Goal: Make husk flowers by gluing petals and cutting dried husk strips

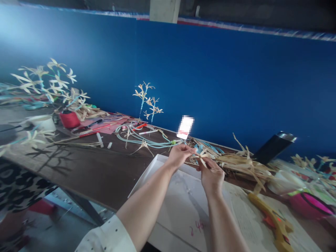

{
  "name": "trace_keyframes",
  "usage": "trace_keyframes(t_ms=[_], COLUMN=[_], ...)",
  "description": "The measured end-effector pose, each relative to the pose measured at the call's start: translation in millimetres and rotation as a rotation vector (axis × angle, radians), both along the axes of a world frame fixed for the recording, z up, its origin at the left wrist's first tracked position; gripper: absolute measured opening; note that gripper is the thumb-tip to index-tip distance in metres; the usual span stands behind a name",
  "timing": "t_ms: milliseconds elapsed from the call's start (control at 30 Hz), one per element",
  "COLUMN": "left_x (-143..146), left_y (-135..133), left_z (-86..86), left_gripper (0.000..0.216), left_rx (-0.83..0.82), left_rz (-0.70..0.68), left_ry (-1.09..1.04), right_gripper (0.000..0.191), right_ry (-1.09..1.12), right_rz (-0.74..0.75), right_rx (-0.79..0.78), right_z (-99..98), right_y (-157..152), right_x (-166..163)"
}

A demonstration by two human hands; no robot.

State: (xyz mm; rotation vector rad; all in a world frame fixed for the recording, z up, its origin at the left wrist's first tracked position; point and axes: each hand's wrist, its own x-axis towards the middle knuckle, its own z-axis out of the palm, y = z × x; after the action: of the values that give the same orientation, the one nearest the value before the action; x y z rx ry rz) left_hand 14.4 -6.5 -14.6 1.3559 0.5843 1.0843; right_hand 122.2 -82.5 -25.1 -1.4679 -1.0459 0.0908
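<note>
My left hand (pixel 180 155) and my right hand (pixel 212 174) are raised together over a white tray (pixel 147 175) on the dark wooden table. Both hands are closed in a pinch on a small flower of tan straw strips (pixel 201 156), held between them. The left fingers grip the petals from the left side. The right fingers hold the lower part from below. A pile of loose dried straw strips (pixel 244 164) lies just behind the hands.
A yellow glue gun (pixel 273 218) lies at the right on paper. A black tumbler (pixel 273 147) leans behind the straw. Light blue cord (pixel 139 140), pens, a red spool (pixel 69 119), a tape roll (pixel 43 122) and finished straw flower stems (pixel 147 101) stand left. Blue wall behind.
</note>
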Motion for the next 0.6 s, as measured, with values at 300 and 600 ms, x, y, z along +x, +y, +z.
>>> trace_keyframes(t_ms=[300, 600], left_x=[2.3, 0.3], left_y=[2.0, 0.6], left_z=[-2.6, -0.5], left_gripper=[0.036, 0.039], left_rx=[-0.109, -0.017], left_rz=[-0.012, 0.043], left_ry=[0.045, 0.105], right_gripper=[0.028, 0.029], right_ry=[-0.016, 0.035], right_rz=[-0.007, -0.018], right_rx=[-0.024, 0.001], right_z=[3.3, -7.9], right_y=[-1.6, 3.7], right_x=[-1.5, 6.1])
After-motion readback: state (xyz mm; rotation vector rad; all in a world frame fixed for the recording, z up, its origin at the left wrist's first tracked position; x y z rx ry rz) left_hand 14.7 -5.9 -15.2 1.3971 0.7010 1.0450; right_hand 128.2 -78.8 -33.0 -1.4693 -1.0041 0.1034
